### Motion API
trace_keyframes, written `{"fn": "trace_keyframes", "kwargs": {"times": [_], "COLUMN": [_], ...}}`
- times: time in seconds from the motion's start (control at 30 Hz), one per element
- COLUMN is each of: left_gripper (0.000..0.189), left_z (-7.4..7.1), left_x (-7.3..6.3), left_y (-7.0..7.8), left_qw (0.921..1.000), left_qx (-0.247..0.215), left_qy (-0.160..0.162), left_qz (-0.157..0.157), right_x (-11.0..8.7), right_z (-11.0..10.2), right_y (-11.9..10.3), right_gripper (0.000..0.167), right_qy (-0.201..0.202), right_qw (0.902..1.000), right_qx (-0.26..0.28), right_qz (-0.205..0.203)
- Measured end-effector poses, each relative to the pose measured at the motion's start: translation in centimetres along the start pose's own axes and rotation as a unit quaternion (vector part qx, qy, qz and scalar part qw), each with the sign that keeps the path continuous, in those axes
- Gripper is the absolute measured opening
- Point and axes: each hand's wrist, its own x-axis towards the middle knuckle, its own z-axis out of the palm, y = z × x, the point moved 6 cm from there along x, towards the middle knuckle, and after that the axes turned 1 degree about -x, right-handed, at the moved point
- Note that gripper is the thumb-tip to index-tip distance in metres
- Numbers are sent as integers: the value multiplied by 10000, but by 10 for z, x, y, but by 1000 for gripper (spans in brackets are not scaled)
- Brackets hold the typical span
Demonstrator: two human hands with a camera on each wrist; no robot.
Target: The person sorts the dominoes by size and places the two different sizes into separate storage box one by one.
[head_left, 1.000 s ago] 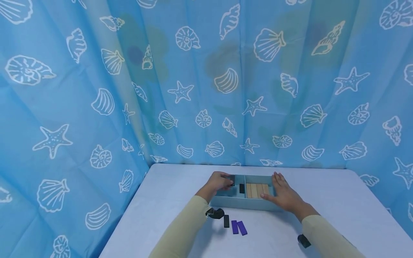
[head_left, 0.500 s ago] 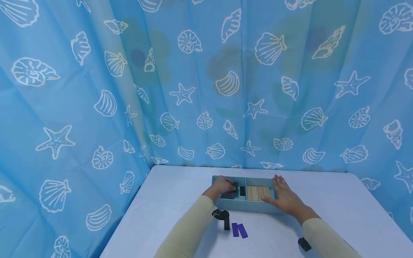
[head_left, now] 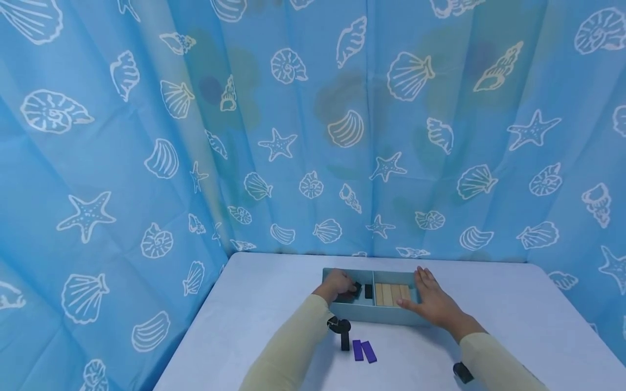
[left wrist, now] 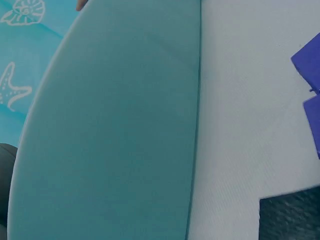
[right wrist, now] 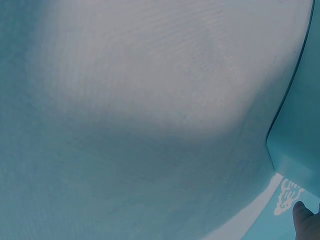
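Observation:
A blue-grey tray with two compartments (head_left: 376, 314) stands on the white table. My left hand (head_left: 337, 285) reaches into its left compartment and pinches a small black block (head_left: 357, 289); part of the fingers is hidden. Beside that, close to the divider, lies another black block (head_left: 368, 291). Several pale wooden blocks (head_left: 392, 295) lie side by side in the right compartment. My right hand (head_left: 432, 300) rests on the tray's right end, fingers straight and thumb over the front rim. The left wrist view shows mostly the tray's front wall (left wrist: 110, 125).
In front of the tray lie a black block (head_left: 345, 341) and two purple blocks, one left (head_left: 358, 350) and one right (head_left: 369, 352). The left wrist's black camera mount (head_left: 339, 325) overlaps the black one in view. A blue shell-print curtain (head_left: 303, 136) hangs behind the table.
My left hand has moved from the tray's back left rightward and toward the front inside the left compartment, lowering the black block. My right hand has stayed at the tray's right end.

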Motion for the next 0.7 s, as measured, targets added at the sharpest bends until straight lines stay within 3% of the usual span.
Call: {"fn": "trace_keyframes", "kwargs": {"times": [0.33, 0.53, 0.7], "left_gripper": [8, 18, 39], "left_z": [5, 6, 7], "left_x": [3, -1, -1], "left_y": [2, 4, 5], "left_qw": [9988, 9993, 9990], "left_qx": [341, 95, 330], "left_qy": [316, 130, -9], "left_qz": [163, 346, 310], "right_x": [2, 1, -1], "right_z": [1, 2, 2], "right_y": [1, 2, 3], "right_gripper": [111, 111, 111], "right_qy": [25, 72, 110], "right_qw": [10000, 9999, 9999], "right_qx": [-25, -60, -27], "right_qz": [-15, -65, -71]}}
